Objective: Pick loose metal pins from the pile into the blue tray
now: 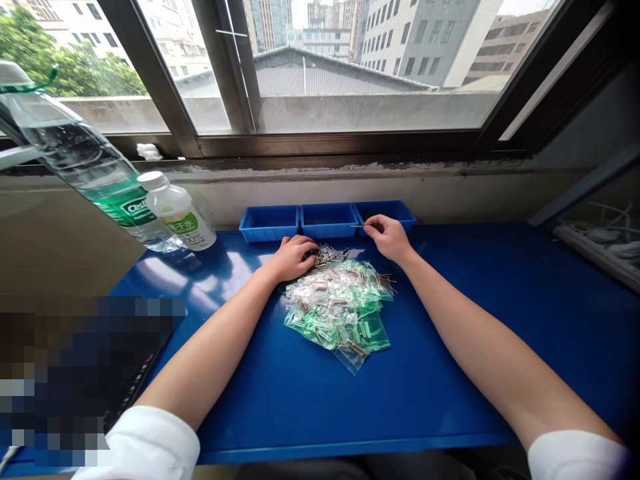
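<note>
My right hand (387, 237) is raised over the right-hand blue bin (407, 219), its fingertips pinching a thin wire-leaded electronic component (359, 227). My left hand (295, 259) rests at the upper left of a pile, fingers curved and apart over loose leaded components (327, 255); some dark parts show between thumb and fingers. Below both hands lies a heap of small clear and greenish plastic bags (325, 293) with thin parts inside. Dark bits are partly visible in the right-hand bin, behind my right hand.
A middle blue bin (329, 230) and a left blue bin (270, 235) stand in the same row against the wall. A large water bottle (90, 167) and a smaller white-capped bottle (177, 210) stand at the back left of the blue table (350, 420). A blurred dark object (100, 373) occupies the left.
</note>
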Demonstrator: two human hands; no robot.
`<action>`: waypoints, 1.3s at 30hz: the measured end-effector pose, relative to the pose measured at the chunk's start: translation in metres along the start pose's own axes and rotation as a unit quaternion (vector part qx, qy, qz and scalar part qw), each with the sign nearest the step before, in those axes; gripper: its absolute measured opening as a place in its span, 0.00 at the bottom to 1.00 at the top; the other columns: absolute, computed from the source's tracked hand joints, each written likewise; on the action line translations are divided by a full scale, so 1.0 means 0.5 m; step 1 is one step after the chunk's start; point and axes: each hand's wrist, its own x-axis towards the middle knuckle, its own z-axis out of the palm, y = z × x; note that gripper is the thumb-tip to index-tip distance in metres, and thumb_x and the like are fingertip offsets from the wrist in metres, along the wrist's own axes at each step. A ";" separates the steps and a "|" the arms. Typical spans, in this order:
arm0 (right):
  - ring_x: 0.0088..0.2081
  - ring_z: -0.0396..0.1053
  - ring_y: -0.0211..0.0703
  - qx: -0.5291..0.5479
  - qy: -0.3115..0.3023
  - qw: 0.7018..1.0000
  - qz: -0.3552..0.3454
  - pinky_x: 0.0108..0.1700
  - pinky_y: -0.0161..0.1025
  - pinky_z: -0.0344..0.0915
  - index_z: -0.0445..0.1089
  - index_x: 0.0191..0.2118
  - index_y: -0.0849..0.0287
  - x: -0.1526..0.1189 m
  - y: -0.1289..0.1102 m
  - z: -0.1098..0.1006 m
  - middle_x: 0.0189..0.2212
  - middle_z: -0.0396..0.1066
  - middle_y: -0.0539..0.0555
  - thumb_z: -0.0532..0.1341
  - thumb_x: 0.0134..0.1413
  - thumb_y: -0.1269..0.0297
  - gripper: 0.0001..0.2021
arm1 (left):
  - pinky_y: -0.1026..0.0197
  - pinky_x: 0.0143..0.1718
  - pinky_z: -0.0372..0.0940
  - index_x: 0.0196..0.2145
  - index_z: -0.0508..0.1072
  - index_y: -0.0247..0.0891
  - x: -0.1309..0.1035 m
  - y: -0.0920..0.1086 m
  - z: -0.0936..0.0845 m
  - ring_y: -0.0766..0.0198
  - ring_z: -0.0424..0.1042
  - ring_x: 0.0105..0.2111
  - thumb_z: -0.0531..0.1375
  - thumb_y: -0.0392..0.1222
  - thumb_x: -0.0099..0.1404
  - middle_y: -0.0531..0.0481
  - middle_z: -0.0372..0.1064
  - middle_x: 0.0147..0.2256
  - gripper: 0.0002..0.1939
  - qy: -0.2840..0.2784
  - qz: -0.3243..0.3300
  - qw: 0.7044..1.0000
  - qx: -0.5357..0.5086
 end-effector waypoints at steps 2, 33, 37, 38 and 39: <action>0.29 0.67 0.43 -0.019 0.080 0.996 0.026 0.35 0.39 0.63 0.70 0.32 0.61 0.006 0.009 -0.001 0.27 0.71 0.54 0.59 0.50 0.60 0.09 | 0.48 0.52 0.54 0.47 0.72 0.42 0.000 0.000 0.001 0.53 0.63 0.53 0.50 0.44 0.64 0.47 0.69 0.51 0.16 0.000 -0.001 1.000 0.000; 0.37 0.70 0.44 -0.183 -0.238 0.949 -0.095 0.39 0.37 0.63 0.74 0.35 0.57 -0.021 -0.007 0.036 0.36 0.73 0.54 0.57 0.57 0.64 0.09 | 0.48 0.52 0.54 0.47 0.72 0.42 0.001 -0.002 0.004 0.54 0.64 0.52 0.50 0.43 0.64 0.46 0.70 0.50 0.16 0.006 0.007 1.000 0.003; 0.36 0.69 0.43 -0.142 -0.239 0.959 -0.059 0.37 0.36 0.61 0.70 0.33 0.59 -0.018 -0.010 0.029 0.35 0.73 0.55 0.52 0.60 0.61 0.12 | 0.48 0.52 0.54 0.47 0.72 0.42 0.001 -0.002 0.004 0.53 0.64 0.53 0.50 0.43 0.64 0.46 0.69 0.50 0.17 0.002 0.007 1.000 0.004; 0.35 0.68 0.42 -0.126 -0.232 0.963 -0.051 0.37 0.36 0.61 0.69 0.31 0.60 -0.018 -0.011 0.027 0.33 0.73 0.55 0.50 0.60 0.60 0.14 | 0.48 0.52 0.54 0.47 0.72 0.42 0.001 -0.002 0.004 0.53 0.64 0.53 0.50 0.43 0.64 0.46 0.69 0.50 0.17 0.000 0.006 1.000 0.004; 0.33 0.67 0.41 -0.112 -0.223 0.967 -0.043 0.35 0.36 0.60 0.67 0.29 0.60 -0.018 -0.012 0.026 0.30 0.72 0.55 0.49 0.61 0.59 0.16 | 0.48 0.53 0.54 0.47 0.72 0.42 0.001 -0.001 0.003 0.53 0.64 0.53 0.50 0.43 0.64 0.46 0.69 0.51 0.17 -0.002 0.004 1.000 0.005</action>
